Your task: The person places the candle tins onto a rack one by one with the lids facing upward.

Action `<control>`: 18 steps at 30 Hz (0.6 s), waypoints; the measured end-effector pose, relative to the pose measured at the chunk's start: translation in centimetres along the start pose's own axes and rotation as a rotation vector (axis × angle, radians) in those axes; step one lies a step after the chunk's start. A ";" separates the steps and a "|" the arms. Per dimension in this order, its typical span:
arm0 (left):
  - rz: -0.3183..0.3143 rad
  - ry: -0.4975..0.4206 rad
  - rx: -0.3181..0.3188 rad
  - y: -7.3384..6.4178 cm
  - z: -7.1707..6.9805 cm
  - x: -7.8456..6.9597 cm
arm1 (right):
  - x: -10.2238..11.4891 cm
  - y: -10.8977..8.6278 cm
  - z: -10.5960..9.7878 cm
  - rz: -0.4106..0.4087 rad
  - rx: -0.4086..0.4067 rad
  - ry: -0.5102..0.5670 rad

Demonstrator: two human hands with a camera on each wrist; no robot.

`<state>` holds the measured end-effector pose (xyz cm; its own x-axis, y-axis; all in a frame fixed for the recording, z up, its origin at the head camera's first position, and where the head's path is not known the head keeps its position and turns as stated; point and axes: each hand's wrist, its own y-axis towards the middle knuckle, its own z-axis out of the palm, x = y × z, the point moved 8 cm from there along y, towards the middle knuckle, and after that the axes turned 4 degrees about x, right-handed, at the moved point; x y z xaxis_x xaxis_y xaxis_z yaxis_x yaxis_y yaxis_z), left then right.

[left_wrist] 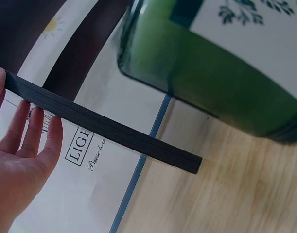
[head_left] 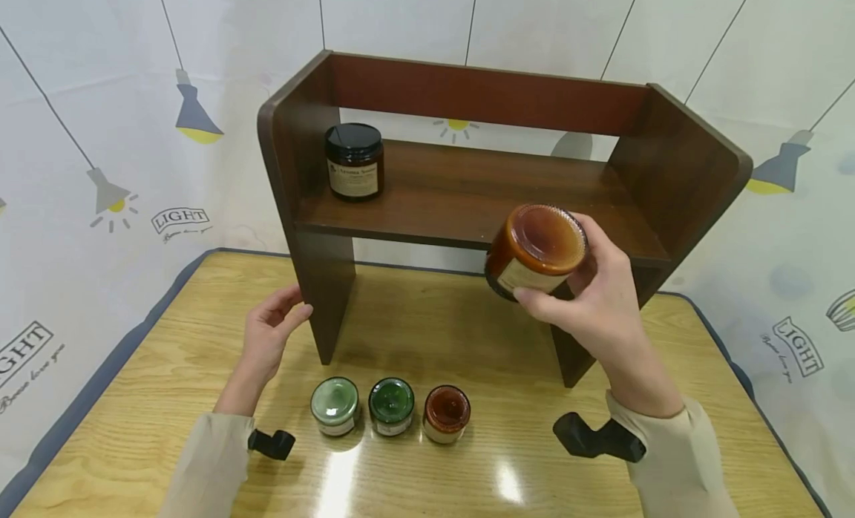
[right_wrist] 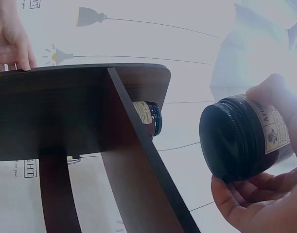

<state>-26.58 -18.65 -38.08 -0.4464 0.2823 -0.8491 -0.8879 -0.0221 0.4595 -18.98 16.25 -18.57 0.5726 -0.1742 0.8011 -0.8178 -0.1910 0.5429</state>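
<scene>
My right hand [head_left: 604, 303] grips an amber candle jar [head_left: 534, 247] before the upper board of a dark brown wooden shelf [head_left: 481, 184]. The jar tilts with its glass base toward the head view; its black lid [right_wrist: 226, 141] faces away in the right wrist view. My left hand [head_left: 270, 329] touches the shelf's left side panel, its thumb at the front edge and fingers extended along the outer side. Another black-lidded amber jar [head_left: 355, 162] stands upright at the upper board's left end.
In front of the shelf, a light green jar [head_left: 335, 405], a dark green jar [head_left: 391, 405] and a small amber jar [head_left: 447, 412] stand in a row, bases up, on the wooden table [head_left: 521, 444]. A lamp-patterned cloth [head_left: 220, 28] hangs behind.
</scene>
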 end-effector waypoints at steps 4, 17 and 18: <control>0.006 -0.007 0.000 0.0 -0.1 0.1 | 0.3 1.2 0.0 -0.015 -0.018 -0.036; 0.020 -0.002 -0.005 0.0 -0.1 0.0 | 0.1 4.3 0.6 -0.031 -0.021 0.032; 0.019 -0.005 -0.005 0.0 -0.1 0.0 | 0.1 4.5 0.6 -0.036 -0.019 0.038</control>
<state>-26.62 -18.80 -38.09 -0.4627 0.2861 -0.8391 -0.8798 -0.0319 0.4743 -22.61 14.76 -16.22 0.5989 -0.1306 0.7901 -0.7981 -0.1779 0.5756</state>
